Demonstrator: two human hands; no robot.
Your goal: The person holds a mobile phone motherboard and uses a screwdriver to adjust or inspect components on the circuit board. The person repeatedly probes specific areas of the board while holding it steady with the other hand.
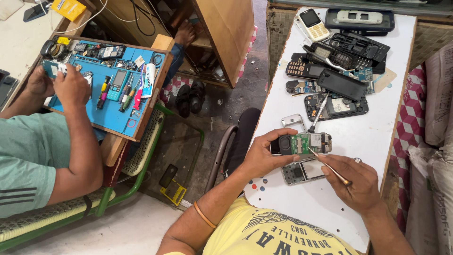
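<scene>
2 hands work over the white worktop (330, 208): left hand (258, 158), fingers clamped on a green circuit board (302, 143); right hand (359, 184) pinching a thin tool (330, 167), tip on it. Best keep the board steady, pressure light.

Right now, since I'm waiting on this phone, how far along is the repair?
Done: the grey phone frame lies stripped on the white table. In hand: the left hand holds the green circuit board; the right hand works it with a thin metal tool. Left: reassembly.
</scene>
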